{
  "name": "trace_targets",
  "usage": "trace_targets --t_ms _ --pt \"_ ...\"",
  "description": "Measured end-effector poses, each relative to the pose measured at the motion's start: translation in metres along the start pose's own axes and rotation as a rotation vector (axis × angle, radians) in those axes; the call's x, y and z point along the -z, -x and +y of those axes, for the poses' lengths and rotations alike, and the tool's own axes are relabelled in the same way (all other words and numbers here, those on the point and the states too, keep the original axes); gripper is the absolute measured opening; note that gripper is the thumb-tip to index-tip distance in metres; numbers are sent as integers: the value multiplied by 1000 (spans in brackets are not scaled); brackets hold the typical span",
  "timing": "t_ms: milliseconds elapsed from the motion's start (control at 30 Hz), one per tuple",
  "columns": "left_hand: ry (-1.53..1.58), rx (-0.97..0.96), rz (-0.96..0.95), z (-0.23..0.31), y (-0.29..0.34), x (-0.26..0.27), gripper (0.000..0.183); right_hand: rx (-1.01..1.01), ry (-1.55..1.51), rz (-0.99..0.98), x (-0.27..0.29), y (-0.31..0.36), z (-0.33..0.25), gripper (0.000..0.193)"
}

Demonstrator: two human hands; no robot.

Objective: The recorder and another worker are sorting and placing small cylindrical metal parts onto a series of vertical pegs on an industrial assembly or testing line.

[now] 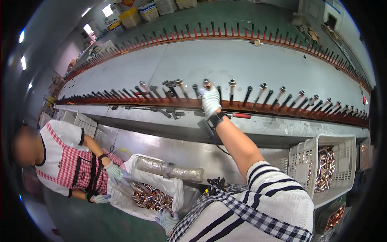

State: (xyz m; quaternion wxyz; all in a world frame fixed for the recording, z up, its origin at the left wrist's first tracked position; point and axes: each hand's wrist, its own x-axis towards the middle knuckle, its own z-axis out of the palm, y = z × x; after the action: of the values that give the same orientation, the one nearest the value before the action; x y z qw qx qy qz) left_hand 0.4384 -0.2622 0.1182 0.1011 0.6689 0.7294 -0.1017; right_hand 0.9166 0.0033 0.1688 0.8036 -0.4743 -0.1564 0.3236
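My right hand [210, 101], in a striped glove, is stretched out to the near row of upright posts. Its fingers close round a copper-coloured tube fitting with a metal collar [206, 83] at a post. To the right, similar collared fittings [232, 83] stand in the row among bare dark-tipped posts [248, 94]. Low in the view my left hand [167, 221], also gloved, rests by the edge of a white sack [123, 193], fingers apart. Inside the sack lies a heap of small copper and silver tube fittings [151, 197].
A co-worker in a red checked apron [76, 169] stands at left, one gloved hand [115, 171] over the sack. A plastic-wrapped roll [171, 169] lies across it. At right stands a white crate [302, 161] of fittings. Another post row [185, 32] lines the table's [181, 56] far side.
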Motion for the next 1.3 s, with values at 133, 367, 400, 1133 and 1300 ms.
trace_targets --t_ms 133,367,400,1133,1300 --pt "7 -36 8 2 -2 6 20 236 -166 -232 -44 26 -80 41" --pt "79 26 49 -12 -2 -14 18 270 -310 183 -14 79 -72 76" --pt "59 5 51 -13 -7 -15 17 233 -270 218 0 70 -60 77" --pt "80 -74 145 -11 2 -1 18 21 610 -1496 -74 237 68 76" --pt "106 -56 62 -10 1 4 20 398 483 -129 -41 157 54 67"
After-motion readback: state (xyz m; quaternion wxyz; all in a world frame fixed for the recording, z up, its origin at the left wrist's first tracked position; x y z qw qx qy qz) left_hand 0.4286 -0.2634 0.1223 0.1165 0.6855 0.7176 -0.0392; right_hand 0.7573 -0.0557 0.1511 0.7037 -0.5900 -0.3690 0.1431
